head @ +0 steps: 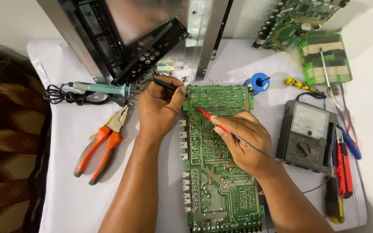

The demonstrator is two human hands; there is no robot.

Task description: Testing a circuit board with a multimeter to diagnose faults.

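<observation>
A long green circuit board (221, 172) lies solder side up on the white table. My left hand (158, 108) holds a black test probe (165, 85), its tip at the board's upper left corner. My right hand (242, 138) grips a red test probe (210, 118), its tip touching the board's upper part. Thin leads run from both probes. A grey analog multimeter (308, 136) stands just right of my right hand.
Orange-handled pliers (102, 144) and a teal soldering iron (102, 88) lie left. A metal chassis (139, 39) stands at the back. A blue solder spool (260, 81), yellow screwdriver (302, 85), another green board (296, 19), a striped cloth (327, 58) and red-handled tools (344, 166) sit right.
</observation>
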